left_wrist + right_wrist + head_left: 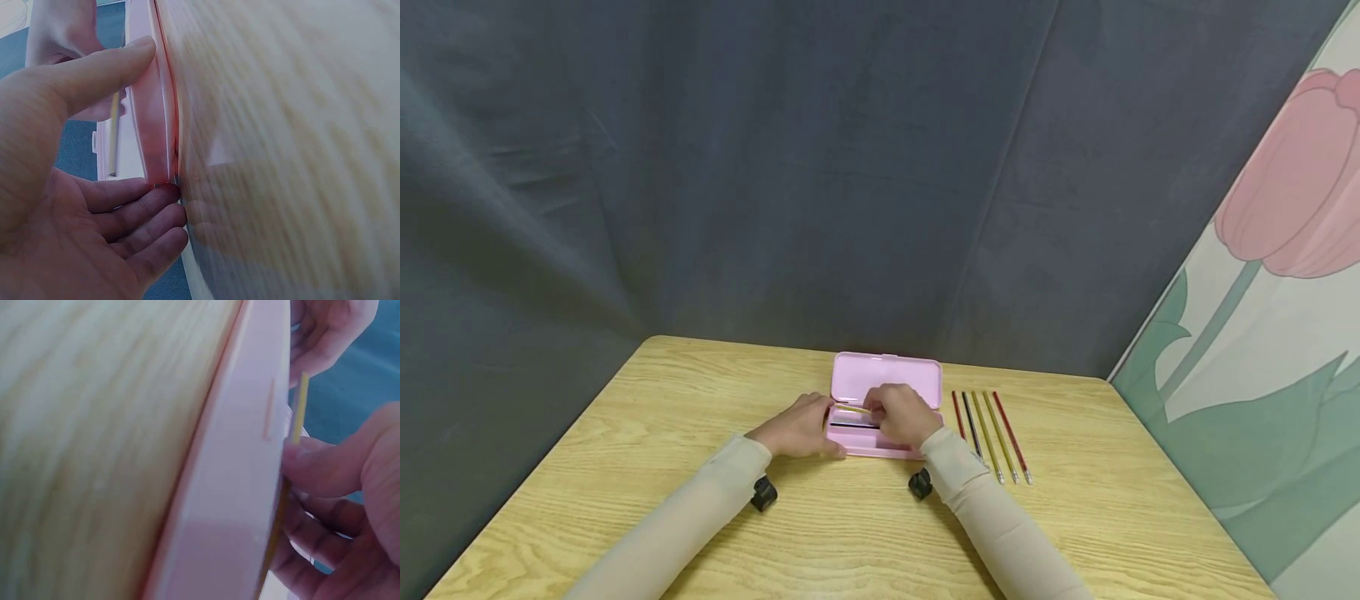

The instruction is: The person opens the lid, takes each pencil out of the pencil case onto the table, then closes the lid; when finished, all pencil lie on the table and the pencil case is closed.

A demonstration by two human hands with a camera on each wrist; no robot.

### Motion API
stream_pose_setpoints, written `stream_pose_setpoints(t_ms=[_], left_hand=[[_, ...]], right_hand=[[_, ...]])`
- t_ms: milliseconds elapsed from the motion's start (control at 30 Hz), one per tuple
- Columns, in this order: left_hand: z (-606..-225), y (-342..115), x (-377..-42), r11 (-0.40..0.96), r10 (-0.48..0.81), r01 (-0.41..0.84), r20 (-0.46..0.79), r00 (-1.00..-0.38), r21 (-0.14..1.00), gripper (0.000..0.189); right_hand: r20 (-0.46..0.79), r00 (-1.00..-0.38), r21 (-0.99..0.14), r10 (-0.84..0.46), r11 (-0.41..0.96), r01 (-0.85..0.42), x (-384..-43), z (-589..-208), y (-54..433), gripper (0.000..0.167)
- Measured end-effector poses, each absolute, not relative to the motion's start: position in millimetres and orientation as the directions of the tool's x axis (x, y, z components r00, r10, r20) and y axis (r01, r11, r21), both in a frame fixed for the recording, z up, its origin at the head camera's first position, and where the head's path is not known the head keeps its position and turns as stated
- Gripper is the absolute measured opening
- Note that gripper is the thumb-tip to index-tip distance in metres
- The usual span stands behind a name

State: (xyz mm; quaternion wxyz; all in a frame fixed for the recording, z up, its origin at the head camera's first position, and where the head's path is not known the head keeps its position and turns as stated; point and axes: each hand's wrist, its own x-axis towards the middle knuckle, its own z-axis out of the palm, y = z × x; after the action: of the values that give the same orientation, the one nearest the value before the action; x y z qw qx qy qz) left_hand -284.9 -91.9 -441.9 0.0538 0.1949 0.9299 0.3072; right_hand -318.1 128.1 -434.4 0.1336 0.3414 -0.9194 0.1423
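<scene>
A pink pencil case (865, 451) stands on the table with its lid (852, 375) tipped back. My left hand (800, 427) holds the case's left end; in the left wrist view the thumb (119, 64) lies on the front wall and the fingers are at the end wall. Over the case, my right hand (904, 412) pinches a yellow pencil (300, 403) between thumb and fingers. That pencil points leftward along the length of the case. A dark pencil (852, 426) lies inside. The right hand hides part of the case's right side.
Right of the case, several pencils lie side by side on the wooden table (700, 467), among them a dark one (972, 423), a yellow one (1000, 435) and a red one (1011, 433). A dark curtain (820, 183) hangs behind. A tulip-patterned panel (1292, 333) stands on the right.
</scene>
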Motion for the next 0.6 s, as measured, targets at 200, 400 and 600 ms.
stream_pose_setpoints(t_ms=[200, 400, 600], left_hand=[[-441.4, -90.9, -284.2, 0.740, 0.391, 0.331, 0.027, -0.920, 0.585, 0.075], [-440.7, -90.6, -284.1, 0.745, 0.384, 0.326, 0.025, -0.923, 0.582, 0.074], [-440.8, -91.0, -283.7, 0.743, 0.387, 0.321, 0.015, -0.922, 0.587, 0.075]], right_hand=[[0.464, -0.707, -0.223, -0.533, 0.703, -0.676, -320.6, -427.1, 133.4, 0.017], [0.520, -0.735, -0.290, -0.435, 0.719, -0.631, -324.8, -415.7, 147.1, 0.012], [0.512, -0.792, -0.353, -0.333, 0.758, -0.548, -329.3, -407.4, 164.5, 0.011]])
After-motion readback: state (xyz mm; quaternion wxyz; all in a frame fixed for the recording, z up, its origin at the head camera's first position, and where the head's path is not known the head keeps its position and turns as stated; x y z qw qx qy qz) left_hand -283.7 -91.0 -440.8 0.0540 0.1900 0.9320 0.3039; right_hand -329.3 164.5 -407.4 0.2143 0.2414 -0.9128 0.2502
